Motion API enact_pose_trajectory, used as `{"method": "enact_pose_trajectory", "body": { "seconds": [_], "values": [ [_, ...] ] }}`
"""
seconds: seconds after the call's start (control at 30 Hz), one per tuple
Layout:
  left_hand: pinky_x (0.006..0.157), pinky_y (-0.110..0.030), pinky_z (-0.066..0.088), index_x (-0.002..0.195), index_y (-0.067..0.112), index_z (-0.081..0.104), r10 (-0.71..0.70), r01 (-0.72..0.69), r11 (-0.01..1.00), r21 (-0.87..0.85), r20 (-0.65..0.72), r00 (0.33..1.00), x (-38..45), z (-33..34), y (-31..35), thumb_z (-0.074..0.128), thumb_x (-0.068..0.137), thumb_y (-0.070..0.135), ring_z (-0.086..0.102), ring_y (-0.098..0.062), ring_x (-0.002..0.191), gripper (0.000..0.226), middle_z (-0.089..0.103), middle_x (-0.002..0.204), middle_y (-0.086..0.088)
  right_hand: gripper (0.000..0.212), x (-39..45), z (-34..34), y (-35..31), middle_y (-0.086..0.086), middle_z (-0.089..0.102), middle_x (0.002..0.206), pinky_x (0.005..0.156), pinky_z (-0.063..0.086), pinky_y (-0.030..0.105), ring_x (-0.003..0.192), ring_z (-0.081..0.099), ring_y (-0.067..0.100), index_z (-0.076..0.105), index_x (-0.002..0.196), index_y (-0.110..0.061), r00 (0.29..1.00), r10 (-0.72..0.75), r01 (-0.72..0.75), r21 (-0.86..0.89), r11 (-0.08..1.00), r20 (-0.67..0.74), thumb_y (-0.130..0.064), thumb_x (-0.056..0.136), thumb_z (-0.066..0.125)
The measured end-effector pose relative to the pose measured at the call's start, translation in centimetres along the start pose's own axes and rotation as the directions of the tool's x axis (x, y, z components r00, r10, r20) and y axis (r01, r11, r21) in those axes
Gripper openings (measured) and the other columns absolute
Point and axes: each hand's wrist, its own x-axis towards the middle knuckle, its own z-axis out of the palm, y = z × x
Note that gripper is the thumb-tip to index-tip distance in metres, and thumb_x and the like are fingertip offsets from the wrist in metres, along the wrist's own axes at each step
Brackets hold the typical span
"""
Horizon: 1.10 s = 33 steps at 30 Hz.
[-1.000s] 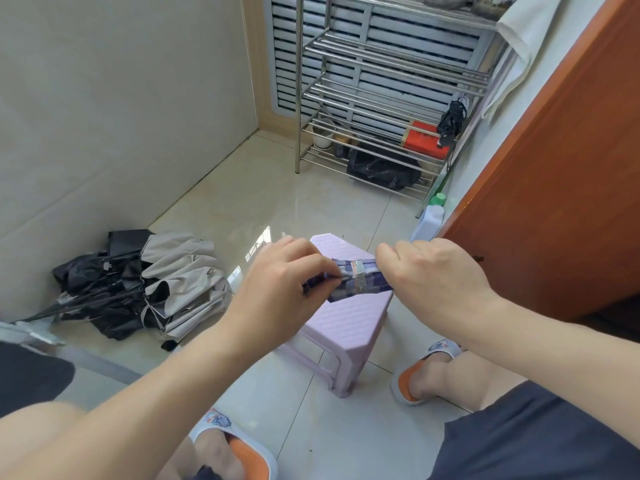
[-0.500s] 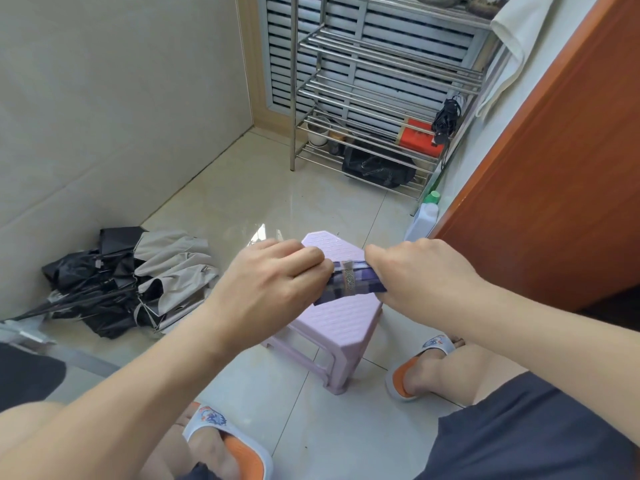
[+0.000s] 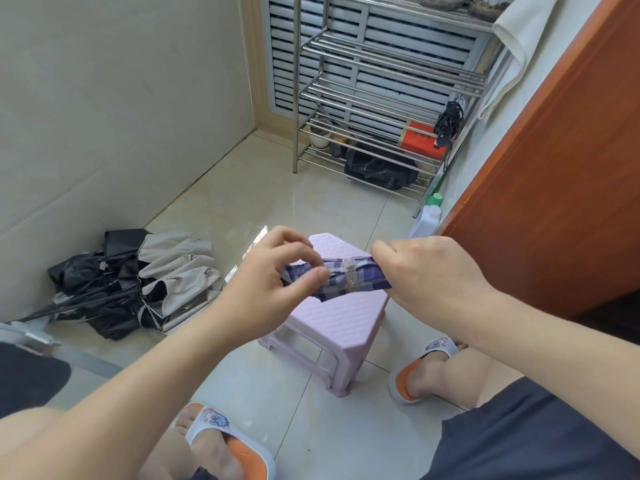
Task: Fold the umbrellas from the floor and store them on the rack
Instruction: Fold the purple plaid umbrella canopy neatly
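both hands hold a rolled plaid umbrella crosswise in the air, above a lilac stool. right hand is wrapped round its right end, fingers curled over the roll. left hand pinches the left end between thumb and fingertips, the other fingers arched and loose. a pale patterned strap circles the middle of the roll and lies flat.

step in hand: judged to be the finish of folding this one, with the strap closed and the loose cloth at the left end being tidied. whether the fastener has caught cannot be told. next move calls for one firm grip on the roll and a carry to the steel rack at the far wall, which has bare shelves in its middle tiers.

still to do: a heap of black and beige umbrellas lies unfolded on the floor by the left wall.

against half a second ago: the left hand was closed tight over the roll near the strap; now it is looser and sits further left, so more plaid shows. right hand unchanged.
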Motion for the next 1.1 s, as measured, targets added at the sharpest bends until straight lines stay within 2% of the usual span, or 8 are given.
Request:
{"method": "enact_pose_trajectory", "body": {
  "seconds": [0.07, 0.17, 0.37, 0.47, 0.53, 0.6, 0.67, 1.1],
  "values": [
    [0.082, -0.047, 0.055, 0.091, 0.022, 0.065, -0.368, 0.366, 0.904, -0.221, 0.035, 0.929, 0.3, 0.4, 0.2, 0.062, 0.086, 0.068, 0.066, -0.025, 0.092, 0.046, 0.066, 0.1, -0.001, 0.039, -0.1, 0.4, -0.5, 0.003, 0.041, 0.053, 0.05, 0.016, 0.031, 0.041, 0.034, 0.024, 0.042, 0.069, -0.017, 0.993, -0.01, 0.005, -0.042, 0.999, -0.115, 0.005, 0.053, 0.07],
    [0.066, -0.036, 0.049, 0.098, 0.033, 0.063, -0.505, 0.531, 0.836, -0.138, 0.186, 0.843, 0.9, -0.3, -0.1, 0.062, 0.079, 0.075, 0.064, -0.017, 0.074, 0.046, 0.072, 0.092, 0.009, 0.034, 0.0, 0.7, -1.0, 0.003, 0.039, 0.056, 0.054, 0.016, 0.033, 0.051, 0.022, 0.024, 0.04, 0.071, -0.018, 0.971, -0.039, 0.017, -0.091, 0.996, -0.234, 0.008, 0.057, 0.057],
    [0.056, -0.026, 0.045, 0.095, 0.019, 0.074, -0.437, 0.511, 0.859, -0.04, 0.462, 0.771, 0.8, -0.6, 0.5, 0.079, 0.086, 0.043, 0.054, -0.013, 0.054, 0.026, 0.06, 0.062, 0.006, 0.031, 0.4, 1.3, -0.8, 0.003, 0.044, 0.062, 0.055, 0.021, 0.034, 0.052, 0.04, 0.026, 0.044, 0.075, -0.018, 0.983, -0.076, 0.068, -0.05, 0.996, -0.165, 0.003, 0.064, 0.065],
    [0.052, -0.023, 0.041, 0.09, 0.016, 0.075, -0.462, 0.53, 0.842, -0.105, 0.368, 0.807, 0.9, -0.7, 0.7, 0.081, 0.085, 0.037, 0.049, -0.015, 0.053, 0.022, 0.06, 0.062, 0.004, 0.048, -0.2, 1.8, 0.9, -0.002, 0.059, 0.101, 0.085, 0.045, 0.036, 0.095, 0.055, 0.021, 0.059, 0.111, -0.019, 0.989, -0.145, 0.144, 0.212, 0.967, -0.013, -0.051, 0.078, 0.074],
    [0.051, -0.021, 0.04, 0.088, 0.017, 0.075, -0.47, 0.533, 0.84, -0.104, 0.354, 0.809, 0.9, -1.1, 0.5, 0.081, 0.085, 0.037, 0.048, -0.015, 0.053, 0.021, 0.06, 0.061, 0.004, 0.059, -1.0, 0.7, 1.9, -0.011, 0.055, 0.124, 0.106, 0.04, 0.033, 0.12, 0.048, 0.01, 0.056, 0.131, -0.026, 0.996, -0.053, 0.004, 0.593, 0.805, 0.065, -0.061, 0.085, 0.065],
    [0.052, -0.022, 0.041, 0.086, 0.018, 0.075, -0.47, 0.533, 0.842, -0.087, 0.368, 0.803, 0.8, -1.4, 0.3, 0.081, 0.084, 0.038, 0.049, -0.015, 0.053, 0.021, 0.06, 0.061, 0.005, 0.026, -1.6, 0.3, 2.7, -0.01, 0.063, 0.113, 0.097, 0.049, 0.035, 0.11, 0.057, 0.008, 0.066, 0.116, -0.024, 0.99, 0.136, -0.042, 0.812, 0.582, -0.046, -0.033, 0.092, 0.07],
    [0.052, -0.021, 0.041, 0.087, 0.018, 0.076, -0.461, 0.527, 0.846, -0.083, 0.385, 0.8, 0.8, -1.5, 0.2, 0.082, 0.084, 0.038, 0.049, -0.016, 0.054, 0.02, 0.059, 0.062, 0.005, 0.011, -1.8, 0.3, 3.1, -0.005, 0.066, 0.096, 0.082, 0.052, 0.04, 0.093, 0.062, 0.014, 0.071, 0.098, -0.021, 0.972, 0.196, -0.018, 0.799, 0.602, -0.126, -0.012, 0.091, 0.073],
    [0.06, -0.028, 0.044, 0.094, 0.026, 0.075, -0.416, 0.426, 0.902, 0.069, 0.398, 0.818, 0.7, -1.8, 0.9, 0.08, 0.083, 0.042, 0.054, -0.009, 0.056, 0.02, 0.063, 0.068, 0.005, 0.009, -1.5, 0.8, 3.1, -0.005, 0.061, 0.089, 0.073, 0.048, 0.031, 0.082, 0.056, 0.017, 0.072, 0.093, -0.014, 0.968, -0.073, 0.204, 0.578, 0.79, -0.241, -0.016, 0.098, 0.064]
  ]
}}
